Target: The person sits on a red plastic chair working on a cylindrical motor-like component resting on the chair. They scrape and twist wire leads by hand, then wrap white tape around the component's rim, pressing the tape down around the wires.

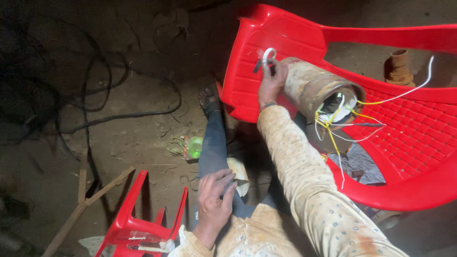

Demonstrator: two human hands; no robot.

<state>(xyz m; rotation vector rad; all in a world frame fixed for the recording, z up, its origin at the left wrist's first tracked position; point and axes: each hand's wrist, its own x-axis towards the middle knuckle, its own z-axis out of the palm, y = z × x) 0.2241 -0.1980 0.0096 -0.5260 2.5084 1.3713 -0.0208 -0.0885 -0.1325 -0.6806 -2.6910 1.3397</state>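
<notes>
The right hand (pixel 272 78) is closed around a small tool with dark handles, probably pliers (pixel 264 61), and a loop of white wire (pixel 270 51) stands out above its grip. This hand presses against the far end of a rusty brown metal cylinder (pixel 314 85), which seems to keep the cylinder steady. The cylinder lies on its side on the seat of a red plastic chair (pixel 404 133), so its open end faces the person. From this open end a bundle of yellow and white wires (pixel 333 121) hangs out and spreads over the seat; one white wire runs up toward the chair's arm.

The left hand (pixel 214 200) holds nothing. It rests flat, fingers loosely bent, on the person's knee in blue trousers (pixel 213 147), below and left of the chair, probably for support while leaning forward.

Left of the chair, on the earth floor (pixel 133 138), lies a green bottle (pixel 194 146). Black cables (pixel 114 90) curl further left, and a small red plastic stool (pixel 138 214) stands near the bottom.
</notes>
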